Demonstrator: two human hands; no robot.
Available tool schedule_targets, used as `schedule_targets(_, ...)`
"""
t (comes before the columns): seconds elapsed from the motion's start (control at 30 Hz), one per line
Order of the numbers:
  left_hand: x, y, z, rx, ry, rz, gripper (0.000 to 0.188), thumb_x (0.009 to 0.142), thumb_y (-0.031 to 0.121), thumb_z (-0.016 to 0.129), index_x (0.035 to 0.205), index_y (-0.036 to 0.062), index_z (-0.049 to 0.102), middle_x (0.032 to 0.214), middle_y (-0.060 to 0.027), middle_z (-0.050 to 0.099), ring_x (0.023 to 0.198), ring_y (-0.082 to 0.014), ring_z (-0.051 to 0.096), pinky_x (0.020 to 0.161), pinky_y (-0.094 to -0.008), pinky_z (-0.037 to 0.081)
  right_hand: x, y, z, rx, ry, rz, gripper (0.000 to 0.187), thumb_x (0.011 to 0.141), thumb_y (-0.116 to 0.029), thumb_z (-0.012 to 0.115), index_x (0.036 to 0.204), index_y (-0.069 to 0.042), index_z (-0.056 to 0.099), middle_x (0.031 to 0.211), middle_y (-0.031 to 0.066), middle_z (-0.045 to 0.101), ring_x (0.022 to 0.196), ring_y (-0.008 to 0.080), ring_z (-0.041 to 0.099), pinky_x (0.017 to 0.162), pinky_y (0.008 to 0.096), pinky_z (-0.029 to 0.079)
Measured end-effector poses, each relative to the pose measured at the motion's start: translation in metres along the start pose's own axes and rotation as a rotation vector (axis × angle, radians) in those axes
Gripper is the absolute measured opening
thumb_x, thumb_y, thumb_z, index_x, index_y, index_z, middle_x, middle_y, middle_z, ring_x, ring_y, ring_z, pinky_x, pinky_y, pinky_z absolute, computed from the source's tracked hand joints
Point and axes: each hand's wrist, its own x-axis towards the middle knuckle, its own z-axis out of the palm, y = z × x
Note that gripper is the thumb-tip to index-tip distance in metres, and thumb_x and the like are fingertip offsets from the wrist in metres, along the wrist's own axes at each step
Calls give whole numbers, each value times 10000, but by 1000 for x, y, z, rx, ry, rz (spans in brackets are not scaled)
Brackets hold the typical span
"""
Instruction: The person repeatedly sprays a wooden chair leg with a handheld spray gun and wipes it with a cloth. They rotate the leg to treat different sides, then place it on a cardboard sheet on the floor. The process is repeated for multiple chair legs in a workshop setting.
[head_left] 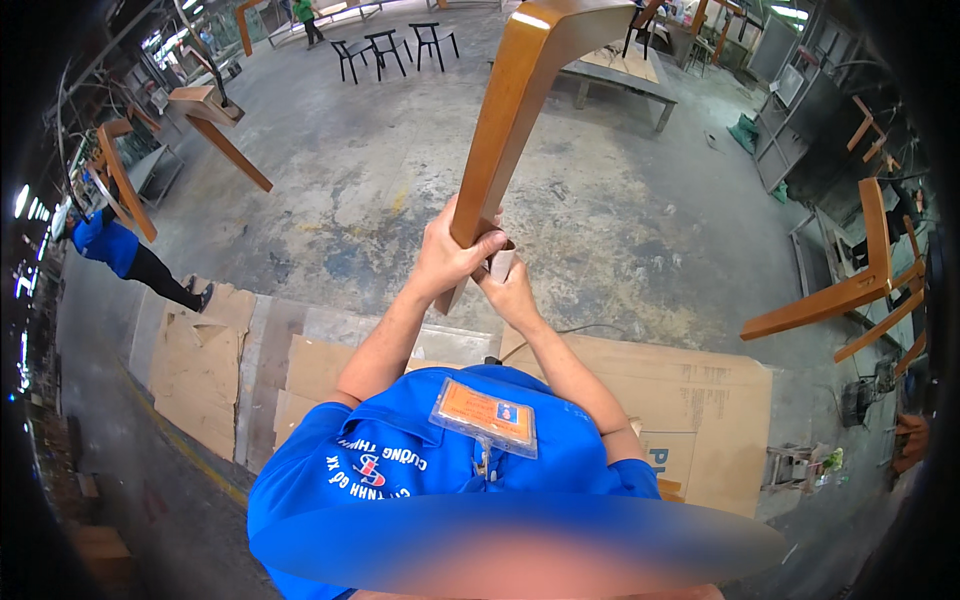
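Observation:
A glossy brown wooden furniture frame piece (507, 110), bent at an angle near its top, rises steeply in front of me. My left hand (448, 250) is closed around its lower part, thumb lying across it. Just to the right, my right hand (508, 292) grips a small curled pale sheet (502, 262) close against the wood. Whether the sheet is sandpaper or another material I cannot tell. The lower end of the wooden piece shows below my left hand.
More bent wooden pieces hang at right (868, 275) and left (222, 140). A person in blue (108, 245) stands at left. Cardboard sheets (700, 400) cover the floor near me. Farther off are black stools (383, 50) and a low table (620, 75).

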Motion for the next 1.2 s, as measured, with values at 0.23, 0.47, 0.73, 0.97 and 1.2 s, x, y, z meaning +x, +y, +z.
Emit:
schedule_targets(0.23,1,0,4,-623,-111,-144,891,717,431,767,1321,-86,364,1062,-197,621,1012,-286,629,898,-409,502,-65,48,-40,187,131,291,395,874,-137,662,1216,7,526,1082,97,632,999,149,605,858,275,495)
schedule_targets(0.47,-5,-17,-7,-779,-279,-154,835,715,423,747,1287,-89,417,1051,-208,621,992,-299,634,893,-428,509,-110,62,-86,119,70,412,421,877,-198,659,1238,-30,522,1038,86,656,874,117,629,569,208,404)
schedule_targets(0.73,-29,-44,59,-654,-240,-264,620,725,425,754,1115,-26,587,909,-106,644,884,-200,626,830,-331,491,-128,49,-103,217,153,480,446,878,-167,655,1264,-7,499,1069,86,617,919,137,604,798,269,491)
schedule_targets(0.97,-73,-113,120,-464,-84,-464,488,828,349,716,1148,9,577,930,-87,649,888,-160,618,801,-321,494,-128,40,-112,126,341,302,500,905,-263,629,1305,-14,461,1097,118,615,892,145,608,647,243,452)
schedule_targets(1.2,-107,-27,144,-762,-613,-507,656,778,447,749,1231,35,511,1007,-91,629,951,-152,594,812,-291,481,-70,-47,-112,-317,131,-327,458,803,-123,693,1231,-46,546,1147,118,595,975,198,615,825,335,506)
